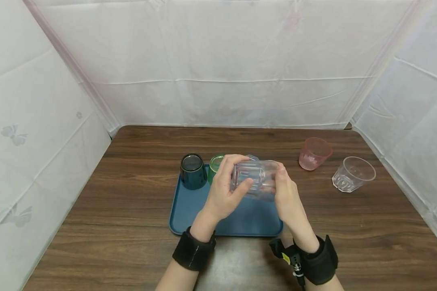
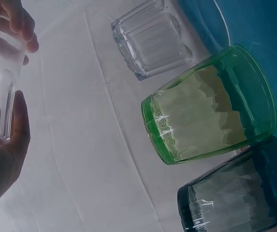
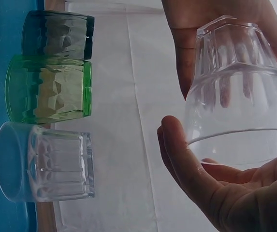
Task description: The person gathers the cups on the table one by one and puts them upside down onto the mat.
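Note:
Both hands hold a clear plastic cup on its side over a blue tray. My left hand grips the base end, its thumb along the near side. At the wide rim end, my right hand holds the cup with bent fingers. In the right wrist view the held cup spans the two hands. Along the far side of the tray, a dark teal cup, a green cup and another clear cup stand upside down in a row. The hands partly cover this row in the head view.
To the right of the tray, a pink cup and a clear cup stand mouth up on the brown wooden table. White sheeting hangs behind the table and along its left and right sides.

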Available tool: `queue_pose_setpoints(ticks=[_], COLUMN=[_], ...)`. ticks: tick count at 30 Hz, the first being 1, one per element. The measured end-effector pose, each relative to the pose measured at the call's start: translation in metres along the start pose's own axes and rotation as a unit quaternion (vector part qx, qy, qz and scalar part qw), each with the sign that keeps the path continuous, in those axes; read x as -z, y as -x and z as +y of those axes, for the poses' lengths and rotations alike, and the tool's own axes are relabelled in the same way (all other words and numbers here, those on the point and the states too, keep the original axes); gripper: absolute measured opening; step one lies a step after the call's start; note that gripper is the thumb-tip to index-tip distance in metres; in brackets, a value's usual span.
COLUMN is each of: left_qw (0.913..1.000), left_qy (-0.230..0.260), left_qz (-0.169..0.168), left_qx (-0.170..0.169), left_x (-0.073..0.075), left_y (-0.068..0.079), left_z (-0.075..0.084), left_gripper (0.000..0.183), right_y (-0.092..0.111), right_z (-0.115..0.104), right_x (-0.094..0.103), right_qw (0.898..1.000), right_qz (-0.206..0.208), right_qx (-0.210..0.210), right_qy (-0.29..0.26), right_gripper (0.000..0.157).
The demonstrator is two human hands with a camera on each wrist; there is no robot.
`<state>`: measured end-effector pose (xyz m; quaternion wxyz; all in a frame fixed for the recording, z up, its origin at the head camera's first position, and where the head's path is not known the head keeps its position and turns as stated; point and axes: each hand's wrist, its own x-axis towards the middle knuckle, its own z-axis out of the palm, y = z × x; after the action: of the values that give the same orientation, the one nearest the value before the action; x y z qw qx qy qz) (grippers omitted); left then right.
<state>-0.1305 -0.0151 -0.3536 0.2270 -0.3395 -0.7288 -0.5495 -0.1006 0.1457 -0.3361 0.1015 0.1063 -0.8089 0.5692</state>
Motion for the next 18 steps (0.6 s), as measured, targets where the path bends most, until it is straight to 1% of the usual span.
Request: queue_pose_setpoints(ticks=[3, 8, 12, 18], left_qw=[0.9997, 0.9985, 0.9966, 0.9924], left_qy=[-0.013, -0.030, -0.038, -0.037], left_qz=[0.019, 0.041, 0.063, 0.100], left_qx=[-0.006, -0.019, -0.037, -0.061], left_x=[0.0000, 0.0003, 0.0007, 0.0017], left_y=[-0.0002, -0.0005, -0.0026, -0.0052], left_z=[0.0002, 0.0007, 0.0013, 0.0035], left_gripper=[0.047, 0.045, 0.043, 0.038], right_y=[0.0001, 0.0013, 0.0015, 0.0018], right_z=[0.0004, 0.0000, -0.0015, -0.0009], right_x=[-0.0014, -0.0036, -0.0054, -0.0083], right_qw=[1.000, 1.000, 1.000, 1.000], right_qz=[-0.007, -0.015, -0.015, -0.024], right_qx=[0.005, 0.012, 0.000, -0.018], right_qy=[0.002, -0.002, -0.005, 0.004], right_gripper=[0.053, 0.053, 0.053, 0.054])
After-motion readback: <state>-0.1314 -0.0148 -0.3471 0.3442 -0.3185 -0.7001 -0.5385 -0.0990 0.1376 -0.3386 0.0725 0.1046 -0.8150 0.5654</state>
